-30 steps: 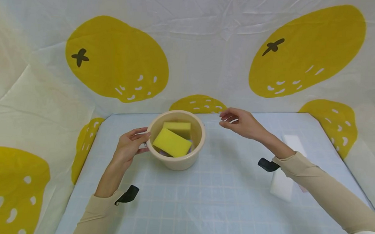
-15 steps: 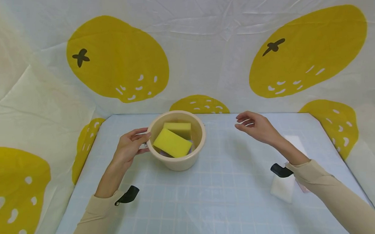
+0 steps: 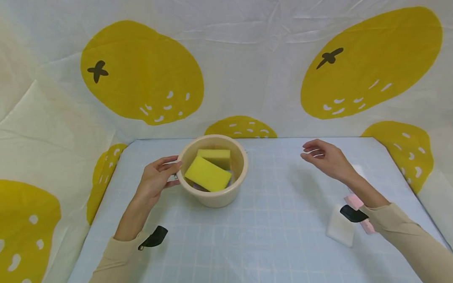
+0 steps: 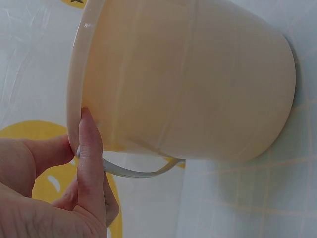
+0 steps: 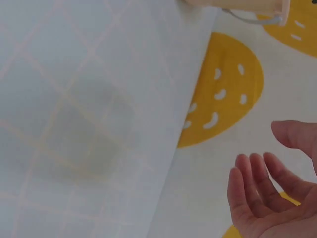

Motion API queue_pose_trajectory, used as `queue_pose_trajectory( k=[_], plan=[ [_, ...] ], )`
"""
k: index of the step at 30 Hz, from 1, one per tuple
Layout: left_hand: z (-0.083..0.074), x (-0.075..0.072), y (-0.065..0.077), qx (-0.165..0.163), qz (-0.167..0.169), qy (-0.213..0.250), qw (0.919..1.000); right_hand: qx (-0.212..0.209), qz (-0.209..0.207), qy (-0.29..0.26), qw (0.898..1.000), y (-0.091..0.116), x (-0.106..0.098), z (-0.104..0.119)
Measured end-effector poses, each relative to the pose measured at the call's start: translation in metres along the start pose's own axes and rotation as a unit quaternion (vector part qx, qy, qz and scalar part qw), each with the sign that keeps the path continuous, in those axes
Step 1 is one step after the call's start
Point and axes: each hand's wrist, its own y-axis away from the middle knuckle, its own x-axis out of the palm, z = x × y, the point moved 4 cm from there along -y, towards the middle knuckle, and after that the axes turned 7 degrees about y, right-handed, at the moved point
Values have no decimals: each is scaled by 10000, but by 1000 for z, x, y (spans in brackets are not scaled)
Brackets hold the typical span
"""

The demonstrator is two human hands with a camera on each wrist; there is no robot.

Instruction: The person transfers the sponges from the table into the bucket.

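A cream bucket (image 3: 216, 200) stands on the table left of centre, with two yellow sponges (image 3: 208, 173) inside and something purplish partly hidden beneath them. At its left rim, my left hand (image 3: 157, 178) pinches the edge between thumb and fingers. The left wrist view shows the bucket's thin grey handle (image 4: 143, 172) hanging down beside those fingers. My right hand (image 3: 326, 159) is raised over the right part of the table, apart from the bucket. Its fingers are loosely bent and nothing lies between them, as the right wrist view also shows.
Under and beside the right forearm lie a white sponge-like block (image 3: 340, 226), pink pieces (image 3: 367, 226) and another white block (image 3: 358, 170), partly covered by the arm. The table (image 3: 267, 253) has a pale blue checked cover. A fruit-print curtain (image 3: 252, 75) rises behind its back edge.
My right hand has moved right, away from the bucket, uncovering more of the pink pieces. The left hand and the bucket have stayed where they were.
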Motion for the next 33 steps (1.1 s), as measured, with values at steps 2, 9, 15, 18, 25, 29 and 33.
queue_pose_trajectory(
  k=[2,9,15,18,25,29,33],
  plan=[
    [0,0,0,7,-4,-1,10000,106,-37,-2,9999,2,-1,-7],
    [0,0,0,-7,-37,-51,10000,317,-195,-8,9993,13,-6,-33],
    [0,0,1,-5,-39,-59,10000,527,-276,-13,9982,22,-9,-57],
    [0,-1,1,9,-33,-63,10000,619,-356,1,9974,26,-10,-69],
    [2,-1,0,-8,-49,-61,10000,794,-517,48,9955,34,-12,-92],
    [2,-1,-1,-10,-58,-72,10000,962,-512,110,9940,38,-14,-106],
    [1,-1,-1,-2,-65,-80,9999,1127,-497,153,9923,42,-17,-119]
  ],
)
